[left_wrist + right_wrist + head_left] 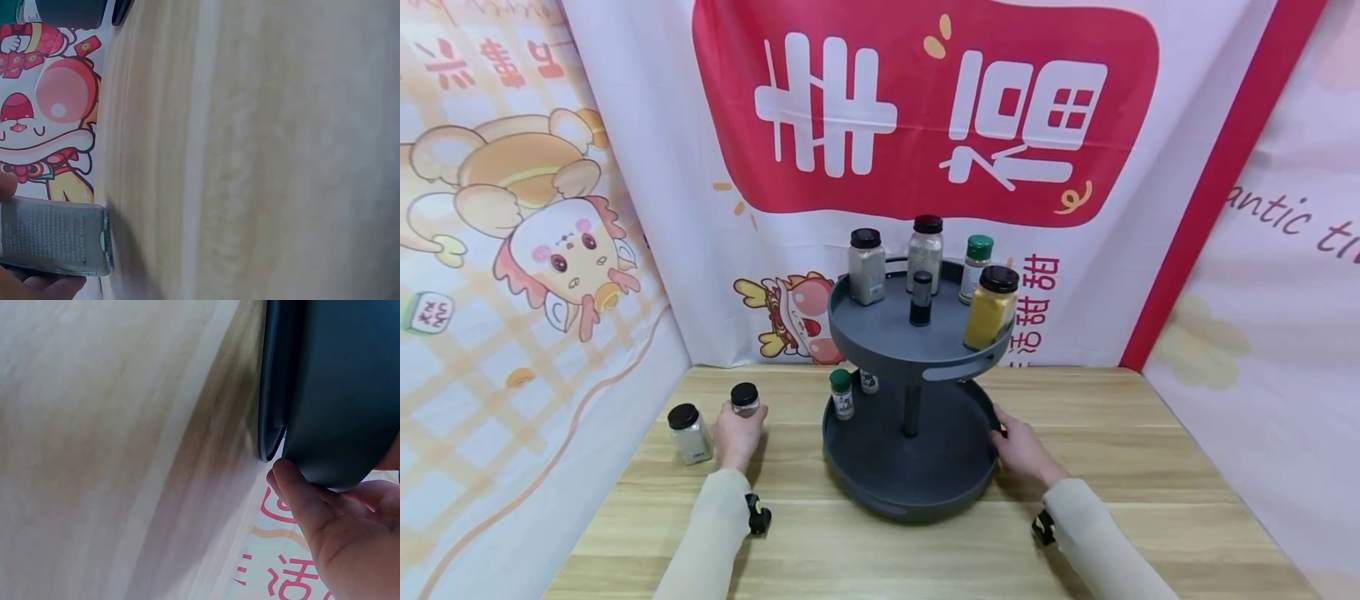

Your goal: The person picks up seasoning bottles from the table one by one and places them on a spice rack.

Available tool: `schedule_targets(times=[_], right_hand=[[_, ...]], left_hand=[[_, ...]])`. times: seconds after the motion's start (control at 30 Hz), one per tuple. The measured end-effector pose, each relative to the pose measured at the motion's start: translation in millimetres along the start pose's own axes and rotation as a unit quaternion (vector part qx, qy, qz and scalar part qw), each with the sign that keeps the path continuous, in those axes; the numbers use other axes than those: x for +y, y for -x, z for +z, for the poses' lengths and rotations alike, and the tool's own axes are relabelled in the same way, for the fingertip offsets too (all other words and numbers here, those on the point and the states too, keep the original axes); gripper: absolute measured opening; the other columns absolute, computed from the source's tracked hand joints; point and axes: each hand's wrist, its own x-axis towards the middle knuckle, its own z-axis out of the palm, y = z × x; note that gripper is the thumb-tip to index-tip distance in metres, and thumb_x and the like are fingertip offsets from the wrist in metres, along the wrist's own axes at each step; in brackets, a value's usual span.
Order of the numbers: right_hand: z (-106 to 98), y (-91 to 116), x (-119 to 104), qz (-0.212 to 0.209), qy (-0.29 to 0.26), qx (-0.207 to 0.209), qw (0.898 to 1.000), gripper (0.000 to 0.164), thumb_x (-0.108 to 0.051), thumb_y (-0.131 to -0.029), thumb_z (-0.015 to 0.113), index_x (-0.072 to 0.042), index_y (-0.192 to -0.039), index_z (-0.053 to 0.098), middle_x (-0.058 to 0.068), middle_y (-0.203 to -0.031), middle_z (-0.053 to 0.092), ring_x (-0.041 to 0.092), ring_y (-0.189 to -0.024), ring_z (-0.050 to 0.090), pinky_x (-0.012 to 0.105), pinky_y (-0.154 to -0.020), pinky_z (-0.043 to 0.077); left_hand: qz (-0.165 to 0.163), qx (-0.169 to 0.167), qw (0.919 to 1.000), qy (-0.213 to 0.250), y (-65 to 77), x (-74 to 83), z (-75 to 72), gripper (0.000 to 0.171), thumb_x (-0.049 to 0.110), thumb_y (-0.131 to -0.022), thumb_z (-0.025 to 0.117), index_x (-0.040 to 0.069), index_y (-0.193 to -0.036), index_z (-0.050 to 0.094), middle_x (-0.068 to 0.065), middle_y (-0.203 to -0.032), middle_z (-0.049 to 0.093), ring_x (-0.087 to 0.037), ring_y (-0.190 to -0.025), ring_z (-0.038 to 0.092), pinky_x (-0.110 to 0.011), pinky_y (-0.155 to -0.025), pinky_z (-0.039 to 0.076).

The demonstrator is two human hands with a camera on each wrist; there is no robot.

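My left hand (pixel 740 433) grips a clear spice jar (pixel 745 398) with a black lid; the left wrist view shows printed text on this jar (pixel 53 237). I cannot tell whether its base touches the table. Just left of that hand stands another black-lidded jar (pixel 692 435) with pale contents. At the centre is a dark grey two-tier round spice rack (pixel 917 487). My right hand (pixel 1024 446) pinches the right rim of its lower tier, thumb over the edge. In the right wrist view, the fingers (pixel 306 506) lie along the outer wall (pixel 344 394).
The upper tier holds a grey-filled jar (pixel 867 271), a tall black-lidded jar (pixel 925 254), a small dark bottle (pixel 921 302), a green-capped bottle (pixel 973 271) and a yellow-filled jar (pixel 988 312). Another green-capped bottle (pixel 842 396) stands below. Printed cloth (pixel 655 167) surrounds the wooden table (pixel 820 554).
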Motion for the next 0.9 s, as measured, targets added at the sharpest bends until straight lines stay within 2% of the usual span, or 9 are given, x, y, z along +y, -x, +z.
schedule_targets(times=[0.2,0.53,0.77,0.9], right_hand=[[1,0,1,0.004,-0.001,0.0,1.0,0.055,-0.003,-0.092,0.052,0.009,-0.142,0.031,0.029,-0.138,0.039,0.039,-0.12,0.046,0.051,-0.099,0.037],[3,0,0,0.004,0.011,0.008,1.0,0.055,-0.003,-0.092,0.052,0.009,-0.142,0.031,0.03,-0.135,0.042,0.039,-0.12,0.047,0.051,-0.1,0.036],[3,1,-2,0.0,0.013,0.01,1.0,0.054,-0.001,-0.092,0.052,0.011,-0.141,0.032,0.03,-0.136,0.041,0.038,-0.121,0.045,0.05,-0.101,0.035],[4,2,-3,0.011,0.018,0.008,1.0,0.055,-0.002,-0.092,0.051,0.011,-0.141,0.031,0.029,-0.138,0.04,0.034,-0.117,0.049,0.048,-0.1,0.037]], left_hand=[[0.017,-0.005,0.9998,-0.008,4.7,5.9,0.1,0.051,0.03,-0.084,0.067,-0.007,-0.116,0.05,-0.031,-0.114,0.057,-0.046,-0.105,0.054,-0.055,-0.091,0.041],[0.045,-0.024,0.9975,0.048,15.0,18.2,1.8,0.047,0.025,-0.083,0.07,-0.005,-0.114,0.053,-0.028,-0.112,0.059,-0.042,-0.103,0.056,-0.052,-0.09,0.042],[0.071,-0.047,0.9944,0.063,19.3,26.0,6.5,0.048,0.029,-0.083,0.072,-0.002,-0.115,0.054,-0.025,-0.113,0.06,-0.038,-0.104,0.057,-0.049,-0.09,0.044],[0.081,-0.052,0.993,0.067,21.8,30.6,8.4,0.049,0.029,-0.082,0.073,-0.002,-0.115,0.054,-0.026,-0.114,0.06,-0.038,-0.105,0.057,-0.049,-0.091,0.044]])
